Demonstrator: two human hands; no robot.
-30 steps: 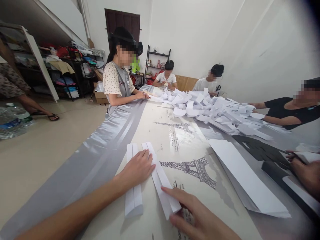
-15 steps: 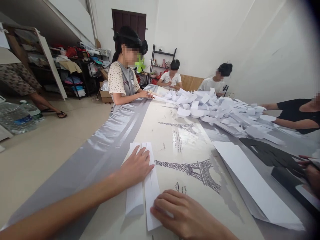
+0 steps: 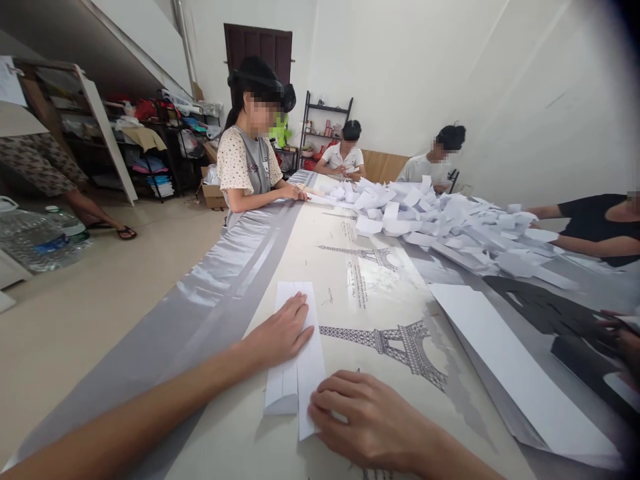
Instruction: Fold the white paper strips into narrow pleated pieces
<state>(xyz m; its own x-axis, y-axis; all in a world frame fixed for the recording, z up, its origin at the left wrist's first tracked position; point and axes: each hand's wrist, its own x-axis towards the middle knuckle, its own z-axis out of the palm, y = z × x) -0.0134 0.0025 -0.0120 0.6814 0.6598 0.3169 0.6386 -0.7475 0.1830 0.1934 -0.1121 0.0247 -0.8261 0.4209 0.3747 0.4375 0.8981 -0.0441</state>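
Observation:
Two long folded white paper strips lie side by side on the cream tablecloth (image 3: pixel 235 413). My left hand (image 3: pixel 283 333) rests flat across their upper part, its fingers extended and holding nothing. Beneath it, the left strip (image 3: pixel 281 397) has a fold line and a raised flap at its near end. The right strip (image 3: pixel 310 367) reaches nearer to me. At that strip's near right edge is my right hand (image 3: pixel 360 413), with fingers bent and pinching the paper edge; the thumb is mostly hidden.
A heap of white paper pieces (image 3: pixel 425 217) covers the table's far right. Large white sheets (image 3: pixel 520 367) lie at the right, beside dark material (image 3: pixel 545 310). Several people sit or stand around the table; one person's hand (image 3: pixel 627 343) is at the right edge.
The two strips now lie closer together, the left one shifted right toward the other. My left hand has moved slightly right with them. My right hand stays at the right strip's near edge.

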